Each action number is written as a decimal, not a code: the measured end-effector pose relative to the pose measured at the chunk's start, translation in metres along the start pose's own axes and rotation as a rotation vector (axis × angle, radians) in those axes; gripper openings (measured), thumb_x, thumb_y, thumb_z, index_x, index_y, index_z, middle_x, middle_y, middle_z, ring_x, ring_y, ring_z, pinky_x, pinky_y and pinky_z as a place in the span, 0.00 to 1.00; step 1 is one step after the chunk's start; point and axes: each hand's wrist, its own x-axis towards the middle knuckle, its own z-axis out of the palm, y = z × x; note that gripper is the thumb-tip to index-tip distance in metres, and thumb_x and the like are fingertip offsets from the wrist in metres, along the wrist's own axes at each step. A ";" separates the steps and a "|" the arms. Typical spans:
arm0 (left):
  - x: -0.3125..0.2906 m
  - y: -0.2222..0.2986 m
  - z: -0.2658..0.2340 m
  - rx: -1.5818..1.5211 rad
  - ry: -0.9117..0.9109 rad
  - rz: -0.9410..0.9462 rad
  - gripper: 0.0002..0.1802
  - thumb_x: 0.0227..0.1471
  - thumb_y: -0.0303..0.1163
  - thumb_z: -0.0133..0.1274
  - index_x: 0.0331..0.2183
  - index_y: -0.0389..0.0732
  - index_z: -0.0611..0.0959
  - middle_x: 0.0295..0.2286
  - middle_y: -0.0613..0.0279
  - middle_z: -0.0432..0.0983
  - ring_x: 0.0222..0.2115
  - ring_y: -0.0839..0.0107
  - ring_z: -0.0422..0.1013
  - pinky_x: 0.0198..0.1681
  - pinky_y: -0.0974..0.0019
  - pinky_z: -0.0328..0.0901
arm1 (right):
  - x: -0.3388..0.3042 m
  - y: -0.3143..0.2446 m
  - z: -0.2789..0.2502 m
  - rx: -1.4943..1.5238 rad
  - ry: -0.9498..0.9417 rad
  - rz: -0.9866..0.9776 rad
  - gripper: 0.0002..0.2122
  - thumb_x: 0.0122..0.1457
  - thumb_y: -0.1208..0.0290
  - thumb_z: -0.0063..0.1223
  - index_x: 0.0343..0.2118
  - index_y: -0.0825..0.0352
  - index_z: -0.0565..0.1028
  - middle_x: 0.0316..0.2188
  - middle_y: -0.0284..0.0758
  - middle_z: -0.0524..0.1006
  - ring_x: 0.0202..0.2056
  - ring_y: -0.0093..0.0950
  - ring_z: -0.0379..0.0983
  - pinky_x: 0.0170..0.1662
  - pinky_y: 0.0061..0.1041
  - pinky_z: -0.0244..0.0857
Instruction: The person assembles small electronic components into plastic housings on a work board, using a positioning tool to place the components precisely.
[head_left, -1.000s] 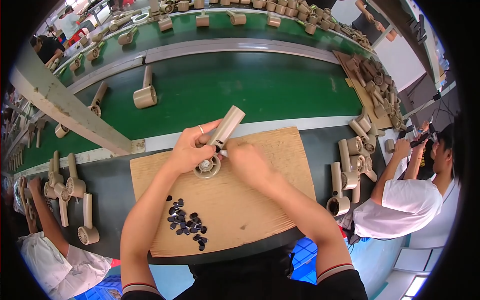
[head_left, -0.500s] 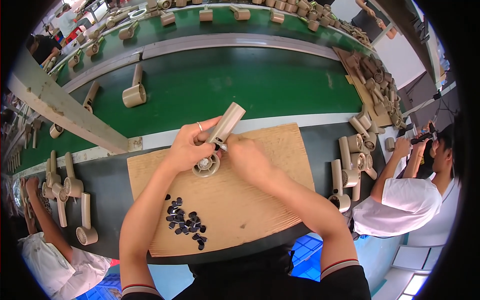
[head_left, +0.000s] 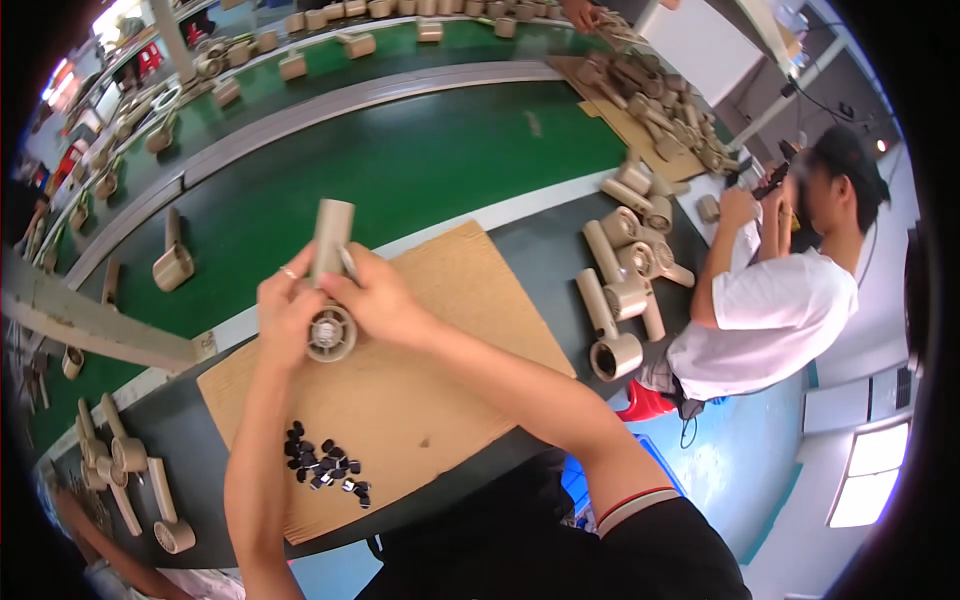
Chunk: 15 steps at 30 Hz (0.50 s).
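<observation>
A beige handheld fan (head_left: 331,230) is held over a brown cardboard sheet (head_left: 450,360), its handle pointing away and its round grilled head nearest me. My left hand (head_left: 288,315), with a ring on one finger, is closed around the fan's left side near the neck. My right hand (head_left: 378,298) grips from the right, thumb pressed on the lower handle. A thin greyish sliver shows by the right fingers; its kind cannot be made out. Small black pieces (head_left: 320,462) lie in a loose group on the cardboard, near my left forearm.
Several beige fans (head_left: 625,285) are clustered on the dark table at right, others (head_left: 125,455) at left. Beyond runs a green conveyor belt (head_left: 420,150) with fans on it and a heap (head_left: 660,110) at its far right. A metal post (head_left: 100,315) slants at left. A co-worker (head_left: 770,300) sits at right.
The head view has turned to the right. The fan's handle has swung more upright, and my right hand has shifted from beside its neck to a thumb-down grip on the handle.
</observation>
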 end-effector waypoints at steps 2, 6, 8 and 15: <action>0.011 0.005 0.007 -0.072 -0.014 0.000 0.36 0.39 0.23 0.47 0.55 0.33 0.74 0.19 0.76 0.67 0.18 0.88 0.58 0.21 0.79 0.54 | 0.000 -0.018 -0.013 -0.146 0.031 0.047 0.14 0.61 0.64 0.53 0.41 0.71 0.70 0.35 0.46 0.77 0.39 0.39 0.75 0.41 0.33 0.68; 0.049 0.000 -0.003 -0.085 0.015 -0.078 0.34 0.43 0.22 0.46 0.57 0.31 0.71 0.26 0.65 0.74 0.21 0.80 0.67 0.27 0.73 0.64 | -0.035 -0.035 -0.072 -0.903 0.121 -0.077 0.17 0.58 0.57 0.55 0.38 0.69 0.73 0.33 0.49 0.76 0.34 0.46 0.75 0.36 0.41 0.69; 0.075 -0.021 -0.064 0.155 0.296 -0.088 0.34 0.48 0.26 0.47 0.59 0.32 0.66 0.33 0.57 0.76 0.25 0.74 0.71 0.32 0.72 0.67 | -0.083 -0.089 -0.115 -1.255 0.093 0.269 0.19 0.57 0.57 0.56 0.42 0.68 0.73 0.39 0.46 0.73 0.34 0.45 0.75 0.34 0.41 0.70; 0.057 -0.026 -0.078 0.911 0.584 0.412 0.23 0.55 0.36 0.50 0.48 0.32 0.77 0.40 0.43 0.76 0.43 0.52 0.72 0.51 0.57 0.63 | -0.222 -0.075 -0.212 -1.286 0.128 0.418 0.20 0.49 0.60 0.62 0.32 0.75 0.71 0.27 0.53 0.76 0.31 0.53 0.74 0.35 0.45 0.68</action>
